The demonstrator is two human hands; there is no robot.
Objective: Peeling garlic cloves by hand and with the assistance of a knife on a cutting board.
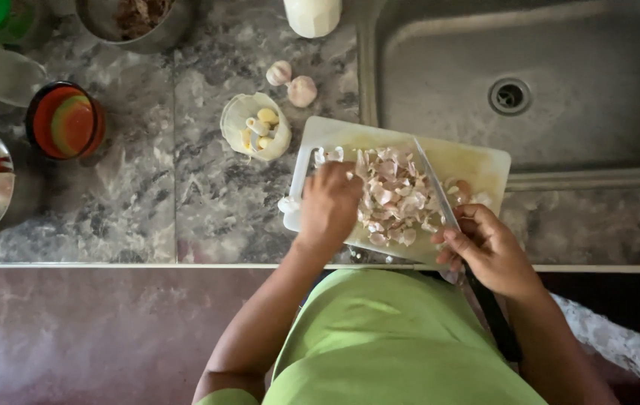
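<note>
Soft, dim daylight here, brightest on the steel sink basin (560,45) upper right; slight softness throughout, corners darkening, lower floor murky.

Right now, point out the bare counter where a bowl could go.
The widest bare stretch of marble counter lies between the red cup and the cutting board, below the small bowl of peeled cloves. The sink basin is also bare. The board is crowded: garlic skins, left hand, right hand with a knife.
</note>
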